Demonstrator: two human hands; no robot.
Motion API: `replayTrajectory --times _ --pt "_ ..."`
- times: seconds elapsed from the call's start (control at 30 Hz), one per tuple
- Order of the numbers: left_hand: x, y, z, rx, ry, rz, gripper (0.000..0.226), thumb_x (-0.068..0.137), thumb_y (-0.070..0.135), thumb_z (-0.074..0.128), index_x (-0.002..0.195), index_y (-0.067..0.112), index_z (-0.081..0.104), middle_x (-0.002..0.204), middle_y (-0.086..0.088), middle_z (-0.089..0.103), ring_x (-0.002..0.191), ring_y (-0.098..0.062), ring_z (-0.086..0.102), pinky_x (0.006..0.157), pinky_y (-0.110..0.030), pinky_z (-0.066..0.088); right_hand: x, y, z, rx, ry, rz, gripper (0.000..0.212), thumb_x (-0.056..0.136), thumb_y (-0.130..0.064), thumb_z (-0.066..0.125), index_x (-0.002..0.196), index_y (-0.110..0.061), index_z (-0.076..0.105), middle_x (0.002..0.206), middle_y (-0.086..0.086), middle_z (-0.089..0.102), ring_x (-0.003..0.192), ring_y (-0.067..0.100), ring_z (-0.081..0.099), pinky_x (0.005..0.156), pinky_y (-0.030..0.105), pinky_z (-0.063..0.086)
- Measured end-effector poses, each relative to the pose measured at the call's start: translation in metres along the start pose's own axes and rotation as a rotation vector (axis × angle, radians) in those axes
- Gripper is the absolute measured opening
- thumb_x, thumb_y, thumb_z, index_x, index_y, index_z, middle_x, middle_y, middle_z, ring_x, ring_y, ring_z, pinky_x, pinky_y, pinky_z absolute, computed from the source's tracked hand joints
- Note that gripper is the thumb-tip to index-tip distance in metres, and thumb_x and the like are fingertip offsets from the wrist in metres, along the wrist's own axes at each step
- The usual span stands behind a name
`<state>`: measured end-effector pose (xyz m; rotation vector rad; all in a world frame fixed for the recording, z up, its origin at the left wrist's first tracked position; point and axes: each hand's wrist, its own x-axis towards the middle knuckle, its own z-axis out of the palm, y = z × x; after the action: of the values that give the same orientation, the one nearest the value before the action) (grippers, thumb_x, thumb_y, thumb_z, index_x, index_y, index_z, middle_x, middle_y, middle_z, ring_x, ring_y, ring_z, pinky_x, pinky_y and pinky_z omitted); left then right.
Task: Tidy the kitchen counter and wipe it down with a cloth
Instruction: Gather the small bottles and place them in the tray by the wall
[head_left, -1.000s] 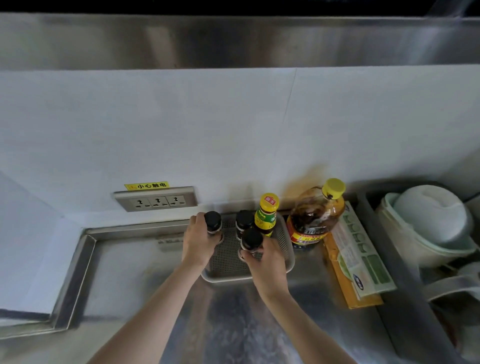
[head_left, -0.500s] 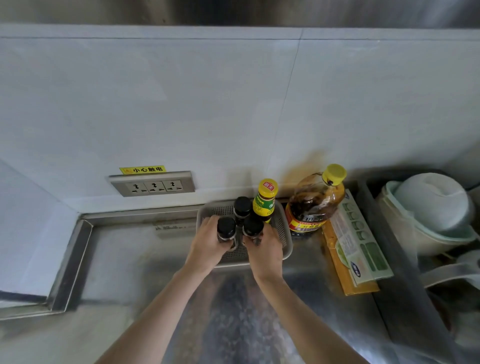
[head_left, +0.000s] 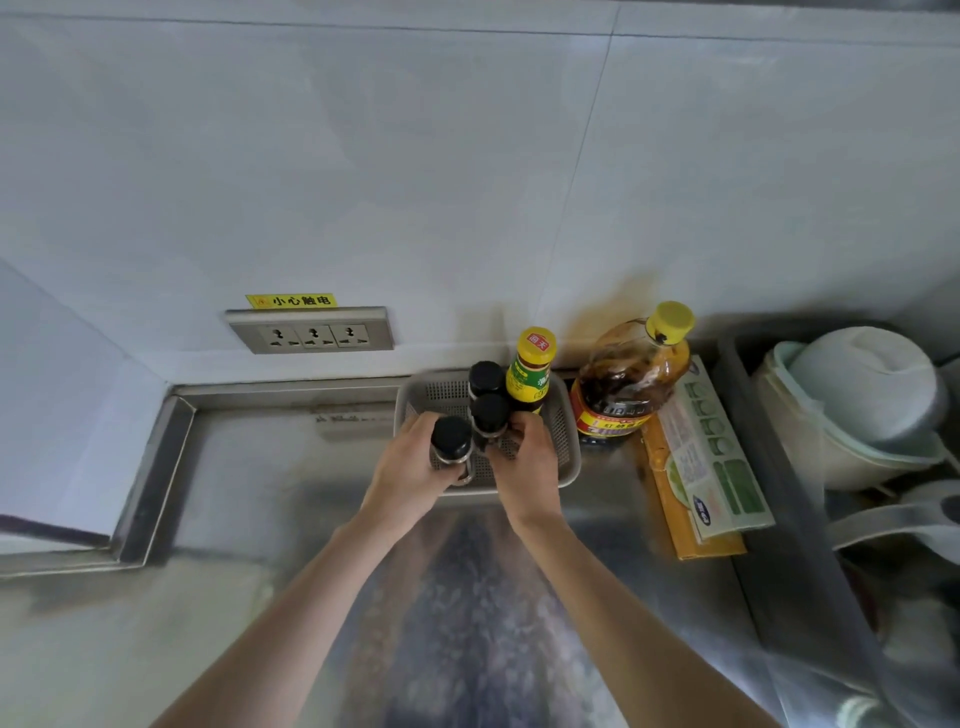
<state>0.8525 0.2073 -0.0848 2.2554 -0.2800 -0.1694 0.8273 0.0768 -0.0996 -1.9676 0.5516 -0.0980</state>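
Stainless steel surface (head_left: 249, 488), seen from above, white tiled wall behind. Grey perforated basket (head_left: 569, 447) sits at the back edge against the wall. Left hand (head_left: 410, 467) holds a black-capped jar (head_left: 451, 441) at the basket's front left corner, grip closed round the glass body, cap clear above the fingers. Right hand (head_left: 524, 467) is curled round the lower part of a second black-capped jar (head_left: 489, 415), which stands inside the basket; grip closed on it, fingertips pressed to its right side. The two jars are just beside each other, nearly touching. A third black-capped jar (head_left: 485, 376) stands behind them in the basket, with a yellow-capped sauce bottle (head_left: 531, 371) (green and yellow label) upright just to its right. Outside the basket, right of it, a large oil bottle (head_left: 626, 384) with a yellow cap stands against the wall, orange staining on the tile above it. A long green-and-white box (head_left: 711, 452) lies on a yellow box (head_left: 691, 535) beside the oil bottle. Far right, a pale rice cooker (head_left: 857, 395) in a dark tray. Triple wall socket (head_left: 311, 332) with a yellow warning sticker (head_left: 291, 300) sits left of the basket. No cloth in view.
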Motion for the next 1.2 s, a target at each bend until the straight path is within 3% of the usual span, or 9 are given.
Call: replayTrajectory --times 0.13,0.3,0.53,0.67,0.83,1.03,1.2 --pt "-0.006 0.016 0.009 0.051 -0.009 0.045 0.032 0.070 0.011 0.072 0.098 0.009 0.057 0.096 -0.007 0.057 0.090 -0.024 0.054 0.077 -0.038 0.046 -0.014 0.012 -0.028 -0.031 -0.038 0.044 0.039 0.084 0.004 0.052 0.119 -0.012 0.050 0.121 0.006 0.054 0.112 0.017 0.052 0.099 0.034 0.045" --pt "-0.011 0.028 0.022 0.090 0.004 0.009 0.035 0.074 0.015 0.071 0.102 0.011 0.050 0.101 -0.005 0.060 0.095 -0.024 0.057 0.073 -0.034 0.043 -0.022 0.024 -0.044 -0.061 -0.032 0.051 0.039 0.085 0.005 0.052 0.122 -0.009 0.049 0.122 0.007 0.054 0.112 0.017 0.052 0.099 0.033 0.045" --pt "-0.017 0.030 0.037 0.018 0.030 -0.065 0.051 0.075 0.016 0.073 0.111 0.011 0.037 0.099 -0.012 0.068 0.091 -0.031 0.065 0.073 -0.044 0.051 -0.017 0.012 -0.044 0.012 -0.145 0.041 0.037 0.087 -0.003 0.054 0.122 -0.013 0.048 0.122 0.003 0.057 0.109 0.014 0.056 0.095 0.031 0.048" --pt "-0.015 0.033 0.038 -0.068 0.002 -0.063 0.055 0.073 0.008 0.073 0.116 0.009 0.039 0.107 -0.011 0.067 0.100 -0.027 0.064 0.083 -0.043 0.052 -0.013 0.005 -0.039 -0.154 -0.278 0.020 0.034 0.084 -0.006 0.055 0.117 -0.015 0.051 0.115 0.006 0.065 0.109 0.024 0.059 0.092 0.042 0.049" --pt "-0.015 0.030 0.035 -0.181 0.030 -0.101 0.041 0.075 -0.001 0.068 0.108 0.006 0.045 0.102 -0.004 0.064 0.098 -0.018 0.064 0.088 -0.040 0.052 -0.008 0.002 -0.036 -0.238 -0.258 -0.025 0.032 0.082 -0.017 0.067 0.110 -0.009 0.055 0.110 0.008 0.068 0.104 0.026 0.062 0.086 0.042 0.051" --pt "-0.014 0.025 0.032 -0.193 0.018 -0.116 0.035 0.076 0.000 0.067 0.104 0.008 0.047 0.101 -0.003 0.064 0.099 -0.018 0.064 0.088 -0.035 0.052 -0.009 0.001 -0.029 -0.271 -0.218 -0.048 0.030 0.081 -0.022 0.067 0.107 -0.011 0.057 0.105 0.008 0.070 0.100 0.027 0.063 0.083 0.045 0.053" --pt "-0.014 0.029 0.032 -0.197 0.071 -0.123 0.054 0.070 0.015 0.072 0.117 0.020 0.046 0.114 0.005 0.054 0.106 -0.011 0.053 0.090 -0.028 0.046 -0.014 0.002 -0.026 -0.300 -0.176 -0.049 0.023 0.083 -0.015 0.060 0.105 -0.011 0.055 0.105 0.009 0.069 0.098 0.030 0.063 0.080 0.042 0.053"
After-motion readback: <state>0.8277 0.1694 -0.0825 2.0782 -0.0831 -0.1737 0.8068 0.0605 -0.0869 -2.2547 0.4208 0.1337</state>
